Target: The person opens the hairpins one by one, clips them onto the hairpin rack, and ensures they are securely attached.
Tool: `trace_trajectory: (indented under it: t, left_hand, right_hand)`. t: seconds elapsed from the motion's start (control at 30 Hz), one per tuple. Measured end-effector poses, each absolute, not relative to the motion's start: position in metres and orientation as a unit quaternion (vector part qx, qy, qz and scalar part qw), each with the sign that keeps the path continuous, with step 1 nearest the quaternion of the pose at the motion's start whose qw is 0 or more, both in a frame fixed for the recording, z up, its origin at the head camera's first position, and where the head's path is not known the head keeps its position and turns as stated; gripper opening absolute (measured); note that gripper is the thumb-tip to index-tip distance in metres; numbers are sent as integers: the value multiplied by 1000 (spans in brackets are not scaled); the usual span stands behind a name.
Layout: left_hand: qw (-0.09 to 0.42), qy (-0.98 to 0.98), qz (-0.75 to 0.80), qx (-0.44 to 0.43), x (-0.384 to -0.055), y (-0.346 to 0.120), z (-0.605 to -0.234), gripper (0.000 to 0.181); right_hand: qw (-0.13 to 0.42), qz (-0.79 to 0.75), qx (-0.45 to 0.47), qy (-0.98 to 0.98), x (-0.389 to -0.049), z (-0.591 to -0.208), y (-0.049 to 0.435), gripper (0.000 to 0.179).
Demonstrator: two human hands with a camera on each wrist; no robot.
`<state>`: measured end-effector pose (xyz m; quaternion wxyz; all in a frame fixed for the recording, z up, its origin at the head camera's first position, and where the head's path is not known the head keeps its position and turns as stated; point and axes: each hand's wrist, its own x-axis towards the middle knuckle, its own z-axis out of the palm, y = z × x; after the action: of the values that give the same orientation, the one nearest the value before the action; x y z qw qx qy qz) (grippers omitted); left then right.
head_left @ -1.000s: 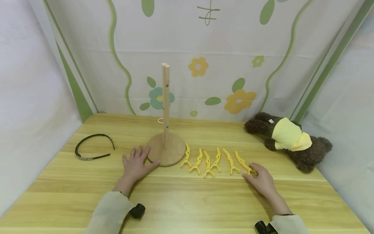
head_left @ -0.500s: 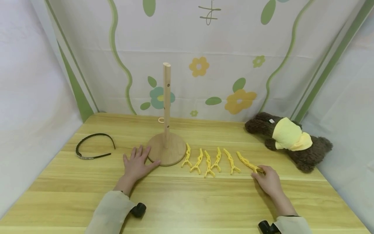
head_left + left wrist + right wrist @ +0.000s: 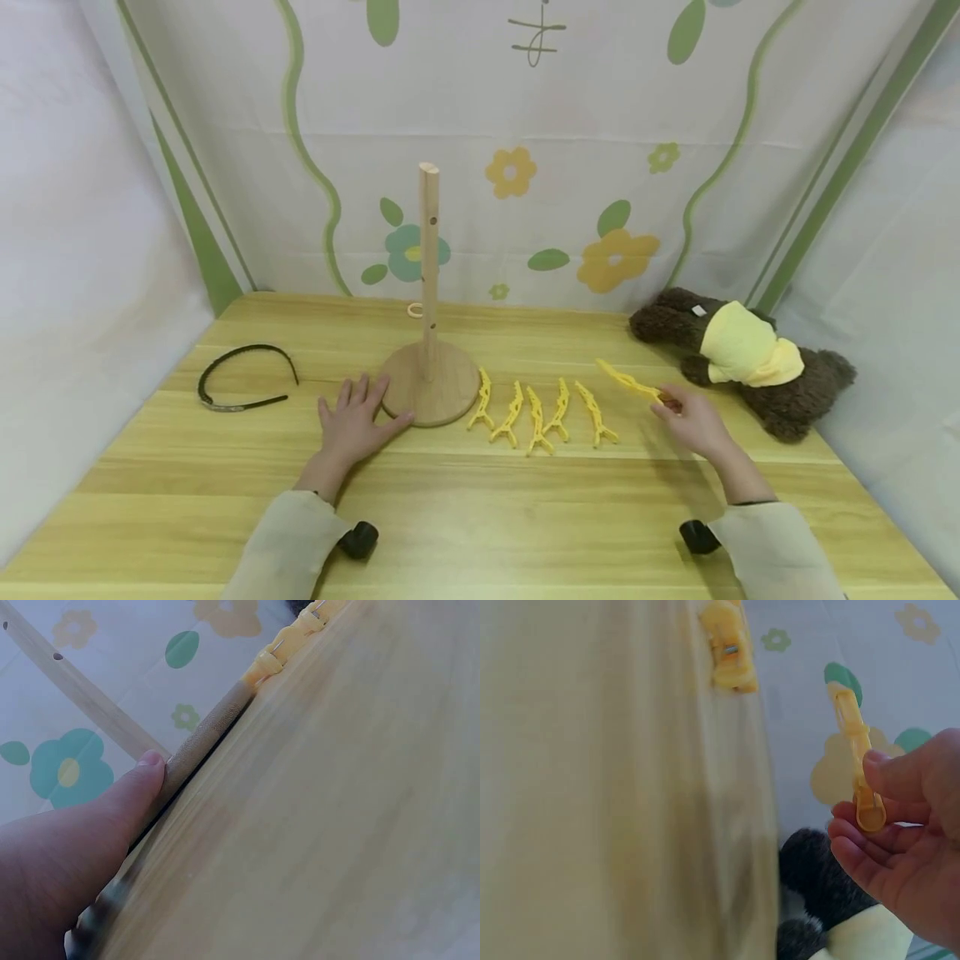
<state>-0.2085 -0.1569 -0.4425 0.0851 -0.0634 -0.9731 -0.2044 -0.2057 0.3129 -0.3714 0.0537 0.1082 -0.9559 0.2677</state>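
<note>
My right hand (image 3: 692, 421) pinches a yellow hair clip (image 3: 628, 381) by its forked end, up off the table; the right wrist view shows the clip (image 3: 859, 750) between thumb and fingers. Fingers spread, my left hand (image 3: 354, 425) lies flat at the left edge of the round wooden base (image 3: 442, 408). In the left wrist view its thumb (image 3: 146, 776) rests on the base's rim. A wooden post (image 3: 429, 258) with holes stands upright on that base. Several more yellow hair clips (image 3: 560, 410) lie in a row to the base's right.
A black headband (image 3: 243, 406) lies at the left of the wooden table (image 3: 480, 525). On the right is a brown plush toy (image 3: 802, 392) in a yellow top, lying on its side. A small wooden ring (image 3: 415, 310) sits behind the post, near the printed backdrop (image 3: 480, 100).
The right hand has lifted the rightmost hair clip off the table and moved right and away from the row. My left hand stays put on the base.
</note>
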Motion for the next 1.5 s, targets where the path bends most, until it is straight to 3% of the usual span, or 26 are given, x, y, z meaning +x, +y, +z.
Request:
trace_trajectory:
  t: [0.47, 0.77, 1.13, 1.5]
  left_hand:
    - [88, -973, -205, -64, -209, -157, -445, 86]
    - [87, -972, -207, -63, -210, -158, -446, 86]
    - [82, -972, -211, -61, -207, -157, -441, 85]
    - [82, -971, -217, -62, -207, -158, -440, 85]
  right_hand:
    - [42, 284, 202, -936, -255, -347, 253, 36]
    - [68, 276, 253, -925, -270, -348, 199, 29]
    - [34, 301, 295, -906, -281, -358, 128, 28]
    - [2, 302, 312, -901, -289, -376, 91, 27]
